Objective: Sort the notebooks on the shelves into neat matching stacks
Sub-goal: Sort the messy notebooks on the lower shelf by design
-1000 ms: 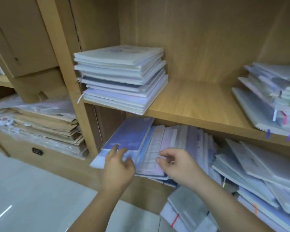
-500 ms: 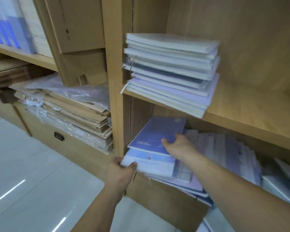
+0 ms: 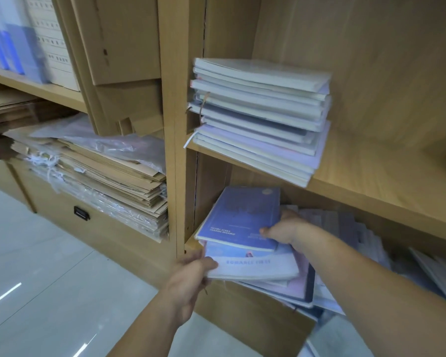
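Blue notebook [image 3: 238, 217], right hand [image 3: 283, 230] now pinching near corner, left hand [image 3: 191, 274] still gripping pale notebook [image 3: 252, 265]

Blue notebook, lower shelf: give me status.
Right hand grips blue notebook, topmost. Left hand grips pale notebook beneath. Loose notebooks fanned alongside, right.

To your left you see flattened cardboard [image 3: 119, 176] stacked under clear plastic [image 3: 108, 145], a black drawer handle [image 3: 81, 213] below it, and glossy floor tiles [image 3: 49, 279].
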`<state>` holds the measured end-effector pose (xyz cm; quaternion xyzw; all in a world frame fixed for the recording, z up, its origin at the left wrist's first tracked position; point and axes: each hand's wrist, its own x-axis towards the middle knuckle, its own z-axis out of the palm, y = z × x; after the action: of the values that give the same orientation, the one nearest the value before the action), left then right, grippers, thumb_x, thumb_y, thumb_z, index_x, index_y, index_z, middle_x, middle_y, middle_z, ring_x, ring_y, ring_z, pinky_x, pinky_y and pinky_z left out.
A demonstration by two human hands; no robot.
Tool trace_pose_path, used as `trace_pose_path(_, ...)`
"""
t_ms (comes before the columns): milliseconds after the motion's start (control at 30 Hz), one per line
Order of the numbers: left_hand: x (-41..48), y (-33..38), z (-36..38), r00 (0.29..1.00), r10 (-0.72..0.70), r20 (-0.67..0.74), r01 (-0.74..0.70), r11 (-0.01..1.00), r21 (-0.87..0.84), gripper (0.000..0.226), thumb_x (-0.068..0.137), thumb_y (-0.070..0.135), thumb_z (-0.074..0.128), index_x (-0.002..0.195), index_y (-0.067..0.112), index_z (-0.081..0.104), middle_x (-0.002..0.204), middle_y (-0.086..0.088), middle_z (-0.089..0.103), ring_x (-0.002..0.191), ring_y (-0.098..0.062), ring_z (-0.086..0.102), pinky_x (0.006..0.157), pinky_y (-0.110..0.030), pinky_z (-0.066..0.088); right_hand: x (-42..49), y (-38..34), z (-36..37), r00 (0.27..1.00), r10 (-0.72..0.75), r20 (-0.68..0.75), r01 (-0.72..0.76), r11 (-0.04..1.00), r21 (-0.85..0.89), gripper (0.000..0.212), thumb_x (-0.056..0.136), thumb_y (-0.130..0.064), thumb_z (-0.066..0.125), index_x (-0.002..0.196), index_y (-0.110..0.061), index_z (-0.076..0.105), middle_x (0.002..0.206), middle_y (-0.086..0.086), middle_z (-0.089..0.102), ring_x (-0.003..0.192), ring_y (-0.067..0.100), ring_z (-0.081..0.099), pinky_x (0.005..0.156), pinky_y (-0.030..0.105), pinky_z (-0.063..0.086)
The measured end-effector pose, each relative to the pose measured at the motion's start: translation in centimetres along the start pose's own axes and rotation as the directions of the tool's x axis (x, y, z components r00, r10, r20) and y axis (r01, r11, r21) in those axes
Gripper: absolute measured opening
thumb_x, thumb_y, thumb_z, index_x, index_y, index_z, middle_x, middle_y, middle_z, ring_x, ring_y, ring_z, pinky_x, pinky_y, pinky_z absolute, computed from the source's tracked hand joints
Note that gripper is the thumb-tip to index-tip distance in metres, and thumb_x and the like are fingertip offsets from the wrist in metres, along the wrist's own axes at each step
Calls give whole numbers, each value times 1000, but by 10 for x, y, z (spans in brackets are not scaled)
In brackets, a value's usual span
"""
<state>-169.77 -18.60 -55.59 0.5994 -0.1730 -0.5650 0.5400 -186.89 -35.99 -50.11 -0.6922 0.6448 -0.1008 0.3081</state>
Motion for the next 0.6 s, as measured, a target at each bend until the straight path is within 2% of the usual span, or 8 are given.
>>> trace_pose_path(100,-1,2,-7,996,-11,83,15,998,-57,22,84,13,65,100,-2,67,92,-18,70,77,-29,63,68,-37,54,-16,11,-13,999,18,38,-18,1000,9,47,87,-29,80,129,-15,64,125,4,68,109,25,66,92,33,55)
trace_pose_path(167,0,-3,-12,986,-94,137,102,993,-55,51,101,42,51,108,-6,68,97,-26,71,82,-38,70,77,-44,59,-38,22,-22,999,43,26,-44,999,29,32,89,-30,78,115,-18,64,111,2,69,95,21,67,76,27,52)
trace_pose_path(233,2,-14,-13,981,-159,108,157,987,26,76,104,62,35,106,-5,70,103,-29,74,95,-45,73,86,-50,60,-60,35,-24,999,39,10,-40,998,41,28,87,-32,79,106,-17,66,101,0,72,86,18,70,70,25,53)
trace_pose_path(333,0,-21,-7,991,-104,85,96,991,93,41,100,40,57,111,5,74,108,-18,77,105,-42,72,98,-50,57,-93,51,-14,1000,8,-2,-7,989,148,21,86,-27,78,100,-17,66,93,-5,75,81,14,73,71,29,59)
trace_pose_path(400,-1,-22,-2,995,-62,73,56,996,72,42,91,37,69,120,6,69,111,-17,76,104,-42,72,98,-54,55,-108,63,-7,1000,-8,-24,13,974,225,16,89,-24,75,102,-19,67,92,-7,76,83,14,74,81,36,60)
trace_pose_path(467,-3,-23,3,998,-46,52,44,998,44,45,90,38,74,119,4,65,103,-17,78,92,-39,76,81,-54,61,-119,73,-8,998,3,-57,14,956,294,15,92,-17,72,106,-19,67,89,-5,77,81,17,74,80,35,60)
trace_pose_path(533,-6,-25,7,1000,-10,-4,11,989,145,39,93,41,73,111,8,62,92,-10,77,68,-26,74,51,-35,58,-126,83,-14,995,26,-92,15,911,412,18,95,-6,65,109,-17,67,87,-1,79,77,18,76,70,31,58)
trace_pose_path(600,-12,-24,10,998,55,-31,-42,947,318,35,91,46,73,106,16,61,93,-6,76,64,-19,72,45,-24,51,-134,88,-23,995,36,-98,20,857,515,21,96,3,60,109,-13,65,87,0,80,74,15,76,62,26,58)
